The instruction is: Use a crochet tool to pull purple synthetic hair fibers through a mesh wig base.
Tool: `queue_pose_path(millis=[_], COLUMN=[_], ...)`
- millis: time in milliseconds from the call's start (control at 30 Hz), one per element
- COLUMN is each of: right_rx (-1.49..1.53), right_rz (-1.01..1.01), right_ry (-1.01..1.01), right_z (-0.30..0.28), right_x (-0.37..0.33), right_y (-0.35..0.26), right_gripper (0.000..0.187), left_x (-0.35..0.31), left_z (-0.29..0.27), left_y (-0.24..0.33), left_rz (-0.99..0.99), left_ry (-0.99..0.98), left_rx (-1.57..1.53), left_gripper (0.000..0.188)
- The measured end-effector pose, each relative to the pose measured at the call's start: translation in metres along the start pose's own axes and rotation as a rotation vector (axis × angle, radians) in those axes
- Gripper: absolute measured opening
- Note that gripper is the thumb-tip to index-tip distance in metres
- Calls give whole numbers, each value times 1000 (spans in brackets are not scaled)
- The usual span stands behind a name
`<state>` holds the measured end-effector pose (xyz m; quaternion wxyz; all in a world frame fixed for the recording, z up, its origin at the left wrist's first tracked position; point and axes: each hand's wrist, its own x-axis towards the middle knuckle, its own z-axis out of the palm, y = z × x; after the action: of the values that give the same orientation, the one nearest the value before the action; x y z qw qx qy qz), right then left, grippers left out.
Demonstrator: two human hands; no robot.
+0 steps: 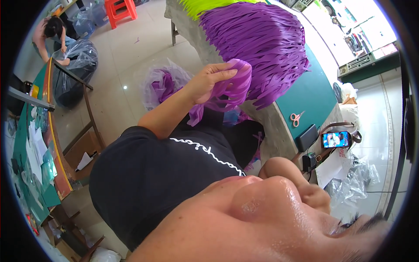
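Note:
My left hand (214, 79) is raised in front of my dark shirt, its thumb and fingers pinched on a bunch of thin purple strips (238, 87). The bunch hangs down in loose loops and looks soft and slightly see-through. Just beyond it, a large pile of purple strips (257, 39) covers part of the table and droops over its near edge. My right hand (316, 198) is at the right, low in the view, with its fingers curled in. What it holds, if anything, is hidden.
Yellow-green strips (205, 6) lie behind the pile. The green table (301, 91) bears pink-handled scissors (297, 118) and a black case (307, 138); a lit phone (335, 139) is near its corner. A plastic bag (152, 83) with purple material is on the floor. A person (52, 32) bends over a bag, far left.

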<state>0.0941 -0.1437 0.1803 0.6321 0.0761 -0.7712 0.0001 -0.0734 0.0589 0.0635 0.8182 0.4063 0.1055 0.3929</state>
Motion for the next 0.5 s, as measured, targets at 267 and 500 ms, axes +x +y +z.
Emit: queue_pose_path(millis=[267, 500], right_rx=[-939, 315], right_rz=[1443, 1976], right_ry=[214, 745], right_z=[-48, -22], right_x=[-131, -204], right_y=[43, 74], right_gripper=[15, 39], left_x=[-6, -12], left_z=[-13, -2], left_y=[3, 6], left_rz=[-164, -122], left_ry=[-285, -299], left_rx=[-232, -152], left_gripper=[36, 38])
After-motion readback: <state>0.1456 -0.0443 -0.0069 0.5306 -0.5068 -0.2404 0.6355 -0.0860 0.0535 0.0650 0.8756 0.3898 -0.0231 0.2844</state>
